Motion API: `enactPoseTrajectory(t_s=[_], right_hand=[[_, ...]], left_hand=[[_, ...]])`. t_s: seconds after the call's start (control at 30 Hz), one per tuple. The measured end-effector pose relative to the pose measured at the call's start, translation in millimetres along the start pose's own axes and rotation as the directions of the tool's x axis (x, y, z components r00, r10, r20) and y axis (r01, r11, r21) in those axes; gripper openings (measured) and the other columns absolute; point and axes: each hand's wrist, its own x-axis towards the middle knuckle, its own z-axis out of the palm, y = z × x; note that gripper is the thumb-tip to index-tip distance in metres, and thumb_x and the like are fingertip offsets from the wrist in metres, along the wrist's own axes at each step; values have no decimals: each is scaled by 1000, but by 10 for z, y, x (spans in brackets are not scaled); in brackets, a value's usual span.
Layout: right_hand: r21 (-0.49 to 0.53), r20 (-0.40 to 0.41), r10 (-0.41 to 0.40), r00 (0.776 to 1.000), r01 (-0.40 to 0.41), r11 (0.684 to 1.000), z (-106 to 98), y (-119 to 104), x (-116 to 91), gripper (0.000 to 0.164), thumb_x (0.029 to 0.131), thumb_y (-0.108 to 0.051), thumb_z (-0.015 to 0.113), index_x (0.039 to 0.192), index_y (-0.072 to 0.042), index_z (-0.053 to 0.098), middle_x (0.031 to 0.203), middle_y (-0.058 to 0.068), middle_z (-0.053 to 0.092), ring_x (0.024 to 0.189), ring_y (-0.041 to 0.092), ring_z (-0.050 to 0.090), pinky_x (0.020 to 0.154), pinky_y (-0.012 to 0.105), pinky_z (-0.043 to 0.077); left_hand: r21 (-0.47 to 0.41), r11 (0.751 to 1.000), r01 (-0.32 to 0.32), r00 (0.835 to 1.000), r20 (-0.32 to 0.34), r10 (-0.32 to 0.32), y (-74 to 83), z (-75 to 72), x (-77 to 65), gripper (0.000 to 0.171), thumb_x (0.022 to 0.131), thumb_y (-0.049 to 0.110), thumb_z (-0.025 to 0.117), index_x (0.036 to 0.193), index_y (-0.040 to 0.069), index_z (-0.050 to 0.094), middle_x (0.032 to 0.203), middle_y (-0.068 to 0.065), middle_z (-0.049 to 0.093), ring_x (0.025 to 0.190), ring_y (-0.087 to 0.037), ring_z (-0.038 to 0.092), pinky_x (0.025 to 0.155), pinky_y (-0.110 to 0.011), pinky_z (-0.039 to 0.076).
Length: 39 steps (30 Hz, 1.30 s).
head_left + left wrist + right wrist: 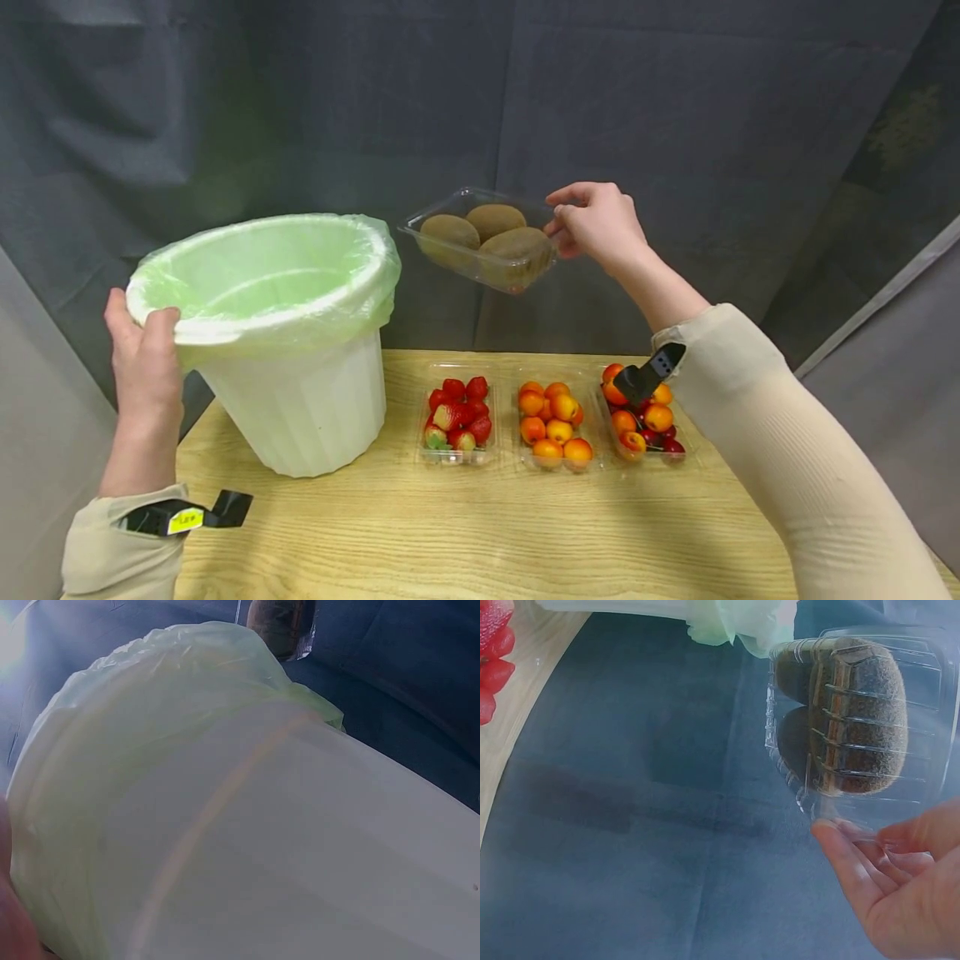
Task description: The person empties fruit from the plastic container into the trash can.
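Note:
My left hand (148,362) grips the near left rim of a white trash bin (330,408) lined with a pale green plastic bag (360,296). The bin leans, its mouth toward the left hand. Raised to the right of the bin, a clear plastic container (459,265) carries three brown kiwis (517,246). My right hand (597,223) pinches this container by its right edge, thumb and fingers on the rim. In the right wrist view the ribbed container wall (922,712) shows the kiwis through it, with the hand (900,877) at its lower corner.
On the wooden table (480,533) stand a clear box of strawberries (457,417), a box of orange-yellow fruits (555,425), and a third box with similar fruits and dark red cherries (652,421), partly behind the right wrist strap. A dark curtain (675,100) hangs behind.

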Motion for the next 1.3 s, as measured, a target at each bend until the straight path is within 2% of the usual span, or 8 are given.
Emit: enactPoseTrajectory(t_s=[0.5,1.1,1.3], right_hand=[[-4,2,-7,1000,7,1000,101,-251,70,34,91,-13,42,121,-12,58,92,9,67,66,14,65,63,29,53],[-80,27,-50,998,52,995,321,-640,95,37,90,-10,39,121,-14,59,87,7,67,68,16,63,60,25,52],[-110,24,-71,997,73,991,361,-720,101,39,89,-9,38,122,-14,58,85,6,66,63,17,61,58,25,51]], left_hand=[[4,1000,-2,1000,-3,2,-6,11,-10,69,88,23,38,146,27,1,152,8,5,130,-3,12,108,-22,4],[-10,1000,-8,1000,-8,8,-21,5,-6,69,88,23,39,146,26,2,152,7,6,130,-3,13,108,-23,4],[-9,1000,-5,1000,-5,5,-17,4,-12,69,88,23,39,146,27,2,152,8,6,130,-3,13,108,-23,4]])
